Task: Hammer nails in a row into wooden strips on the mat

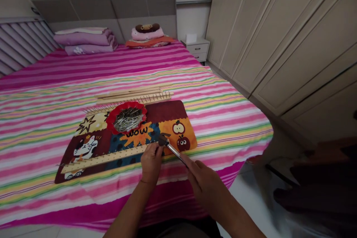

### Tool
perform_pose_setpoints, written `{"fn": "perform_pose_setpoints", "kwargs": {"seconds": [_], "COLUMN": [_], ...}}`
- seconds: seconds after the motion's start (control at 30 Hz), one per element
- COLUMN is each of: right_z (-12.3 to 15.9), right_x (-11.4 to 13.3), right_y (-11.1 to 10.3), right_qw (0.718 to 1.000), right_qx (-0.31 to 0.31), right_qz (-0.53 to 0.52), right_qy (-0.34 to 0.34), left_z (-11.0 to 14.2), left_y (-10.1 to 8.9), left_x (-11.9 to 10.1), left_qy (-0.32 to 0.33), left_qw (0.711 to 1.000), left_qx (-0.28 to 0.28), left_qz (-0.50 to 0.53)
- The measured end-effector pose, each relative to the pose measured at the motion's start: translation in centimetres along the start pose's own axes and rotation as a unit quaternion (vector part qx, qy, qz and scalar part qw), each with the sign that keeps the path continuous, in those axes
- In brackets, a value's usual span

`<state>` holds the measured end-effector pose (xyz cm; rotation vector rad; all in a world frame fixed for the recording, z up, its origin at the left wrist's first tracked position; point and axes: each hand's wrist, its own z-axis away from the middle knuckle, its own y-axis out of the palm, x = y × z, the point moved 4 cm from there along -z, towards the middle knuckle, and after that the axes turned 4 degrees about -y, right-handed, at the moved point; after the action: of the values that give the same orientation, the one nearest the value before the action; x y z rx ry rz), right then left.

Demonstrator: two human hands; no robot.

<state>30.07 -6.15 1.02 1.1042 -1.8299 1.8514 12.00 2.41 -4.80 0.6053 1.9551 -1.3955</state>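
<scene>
Head view: my right hand [201, 178], closed around claw hammer [173, 149], lower centre | my left hand [152, 160], fingers pinched at right end of nail-studded wooden strip [111, 157], hammer head just beside | red scalloped bowl [111, 119] of nails [128, 119], centre-left

A hammer [163, 140] with a dark head and a shiny metal shaft slants over the right end of a pale, narrow wooden strip [111, 157]. The strip lies slightly askew along the near side of a patterned mat [170, 109], with thin nails standing along it. A red, scalloped bowl [111, 118] sits on the mat, heaped with loose silvery nails [128, 119]. Beyond the bowl, more pale strips [131, 92] lie close together on the striped bed [223, 109], nails bristling from some.
</scene>
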Motion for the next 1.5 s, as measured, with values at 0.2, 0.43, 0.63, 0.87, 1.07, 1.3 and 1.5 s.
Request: {"fn": "perform_pose_setpoints", "kwargs": {"seconds": [0.2, 0.43, 0.63, 0.87, 1.07, 1.3, 1.5], "right_z": [2.6, 6.9, 7.4, 6.9, 6.7, 6.6, 6.4], "right_x": [-0.4, -5.4, -7.2, -8.1, -8.1, -7.8, -7.6], "right_y": [0.0, 5.1, 9.0, 10.5, 10.6, 10.2, 9.7], "right_qw": [0.985, 0.962, 0.957, 0.956, 0.955, 0.956, 0.958], "right_qx": [-0.097, -0.04, -0.035, -0.043, -0.04, -0.044, -0.018], "right_qz": [-0.143, -0.254, -0.266, -0.269, -0.272, -0.265, -0.269], "right_qy": [-0.015, 0.088, 0.107, 0.105, 0.116, 0.115, 0.099], "left_z": [0.1, 0.1, -6.4, -13.3, -14.5, -14.3, -12.6], "left_y": [0.1, -4.1, -10.3, -8.9, -7.9, -8.9, -11.0], "left_x": [0.1, 0.8, 2.7, 4.8, 4.9, 4.6, 3.9], "left_qy": [0.009, 0.007, -0.009, 0.015, 0.021, -0.001, -0.101], "left_qw": [0.999, 1.0, 0.986, 0.933, 0.912, 0.931, 0.994], "left_qx": [0.004, -0.016, -0.089, 0.029, 0.058, 0.036, 0.02], "left_qz": [0.03, 0.016, -0.14, -0.358, -0.405, -0.364, 0.036]}}
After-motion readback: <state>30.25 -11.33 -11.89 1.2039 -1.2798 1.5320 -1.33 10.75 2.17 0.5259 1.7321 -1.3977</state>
